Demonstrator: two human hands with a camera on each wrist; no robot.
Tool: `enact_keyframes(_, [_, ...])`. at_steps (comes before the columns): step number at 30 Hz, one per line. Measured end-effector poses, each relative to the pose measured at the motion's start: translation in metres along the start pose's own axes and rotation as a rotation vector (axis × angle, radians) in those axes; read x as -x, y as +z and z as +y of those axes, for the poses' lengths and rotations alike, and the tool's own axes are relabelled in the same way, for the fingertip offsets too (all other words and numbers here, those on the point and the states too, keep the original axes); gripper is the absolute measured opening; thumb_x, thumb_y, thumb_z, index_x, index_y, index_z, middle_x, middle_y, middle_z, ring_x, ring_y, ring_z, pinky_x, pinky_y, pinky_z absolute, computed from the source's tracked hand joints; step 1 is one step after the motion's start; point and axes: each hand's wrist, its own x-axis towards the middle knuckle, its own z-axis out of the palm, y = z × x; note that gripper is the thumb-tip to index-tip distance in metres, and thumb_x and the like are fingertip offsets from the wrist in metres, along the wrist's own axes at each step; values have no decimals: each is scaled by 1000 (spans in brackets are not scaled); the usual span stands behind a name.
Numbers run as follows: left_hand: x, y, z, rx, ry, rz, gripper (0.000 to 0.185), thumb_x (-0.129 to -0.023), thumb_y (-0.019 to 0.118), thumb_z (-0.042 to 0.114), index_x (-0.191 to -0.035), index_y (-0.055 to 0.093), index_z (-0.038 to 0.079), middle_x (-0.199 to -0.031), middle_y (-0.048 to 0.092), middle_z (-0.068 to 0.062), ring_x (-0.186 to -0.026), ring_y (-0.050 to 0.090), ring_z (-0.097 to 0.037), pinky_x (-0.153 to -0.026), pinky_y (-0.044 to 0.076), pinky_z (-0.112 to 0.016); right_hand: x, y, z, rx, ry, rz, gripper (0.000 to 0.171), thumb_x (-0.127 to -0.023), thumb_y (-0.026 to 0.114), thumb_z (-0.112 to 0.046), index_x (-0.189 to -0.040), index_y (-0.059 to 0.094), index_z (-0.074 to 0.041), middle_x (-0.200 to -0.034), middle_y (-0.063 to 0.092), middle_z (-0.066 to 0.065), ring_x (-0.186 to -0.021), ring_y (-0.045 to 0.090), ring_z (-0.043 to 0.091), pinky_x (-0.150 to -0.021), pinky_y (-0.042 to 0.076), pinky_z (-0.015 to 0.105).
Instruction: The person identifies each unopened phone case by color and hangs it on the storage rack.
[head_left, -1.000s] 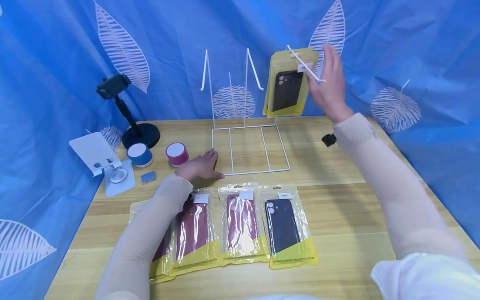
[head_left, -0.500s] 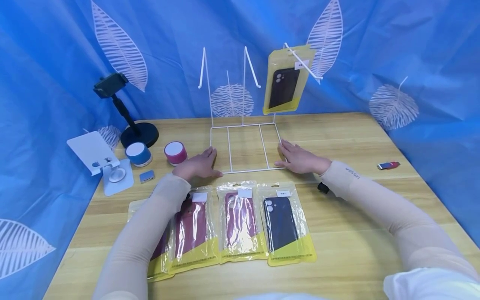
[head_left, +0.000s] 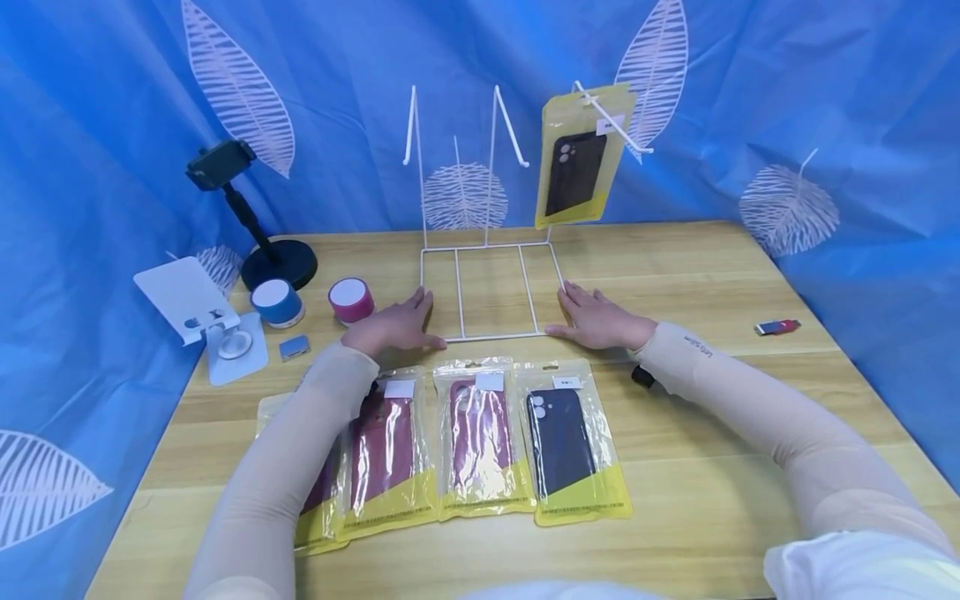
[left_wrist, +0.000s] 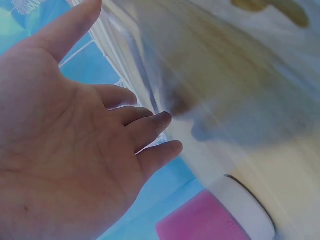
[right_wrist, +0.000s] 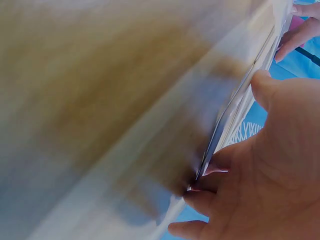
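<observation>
Since a second ago the right hand has come down from the hanging black phone case in its yellow-backed packet and now lies flat at the front right corner of the white wire display rack, fingers straight along the base wire. Left hand has stayed put at the front left corner of the same base, fingers relaxed and spread on the wooden bench; it grips nothing. Both hands rest on the bench with the rack's base between them. That hanging packet sits on the rack's right-most hook, above and behind the right hand. Just in front of both wrists lie packeted cases in a row: two maroon cases and a black one. Just left of the left hand stand a small pink cylinder speaker and a blue one.
</observation>
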Motion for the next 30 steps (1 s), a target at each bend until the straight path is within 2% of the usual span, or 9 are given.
enact_keyframes(3, [2,-1,6,-34,46,44,98,-95,58,52,-159,1,4,-165,-7,-21,-150,12,-47,-122,15,-56,0,0,0,5,10,-4,91,-100,33,-64,-157,7,3,-165,-2,23,-154,2,37,-122,7,61])
enact_keyframes(5, [3,2,18,-82,114,104,94,-96,58,51,-159,6,3,-166,-1,-22,-151,11,-43,-123,14,-54,1,0,0,5,15,-10,92,-100,32,-65,-157,6,3,-165,-3,22,-154,1,37,-122,6,62])
enact_keyframes(8, [7,8,49,-191,256,173,78,-98,58,45,-155,27,3,-163,22,-19,-152,18,-37,-125,12,-50,1,-1,1,11,18,-13,92,-100,32,-65,-156,6,4,-165,-2,22,-154,2,37,-121,6,64])
enact_keyframes(10, [7,15,76,-275,358,191,65,-98,58,42,-148,42,5,-156,39,-15,-150,26,-35,-125,14,-50,1,-1,2,23,22,-9,92,-100,32,-65,-156,7,4,-165,-2,22,-154,2,37,-121,6,64])
enact_keyframes(13, [5,25,111,-387,461,184,48,-98,59,40,-134,60,9,-142,58,-9,-144,38,-32,-124,19,-51,-1,-1,1,42,25,3,92,-100,32,-65,-156,9,4,-165,0,22,-154,4,37,-121,7,64])
enact_keyframes(16, [-1,35,132,-501,486,187,45,-96,61,44,-127,65,11,-133,64,-6,-136,47,-28,-122,26,-50,-2,-2,-3,33,11,15,91,-100,35,-63,-156,11,5,-164,2,24,-153,5,39,-120,8,66])
enact_keyframes(19, [-6,42,139,-558,468,182,44,-94,64,43,-124,66,11,-127,67,-4,-127,52,-24,-119,32,-46,-3,-2,-6,26,-8,19,90,-101,37,-61,-155,12,7,-164,4,26,-153,7,41,-118,8,68])
enact_keyframes(26, [-12,49,140,-509,481,194,30,-92,65,23,-119,68,11,-118,71,-3,-111,56,-22,-104,44,-39,-2,-1,-6,30,-1,9,90,-101,35,-62,-155,10,6,-164,2,24,-153,5,38,-119,7,68])
enact_keyframes(30, [-12,49,142,-490,493,202,27,-92,65,19,-117,69,11,-113,72,-1,-110,57,-22,-103,45,-39,-2,-1,-4,22,1,10,91,-101,36,-61,-155,10,6,-164,2,25,-153,5,39,-119,6,68])
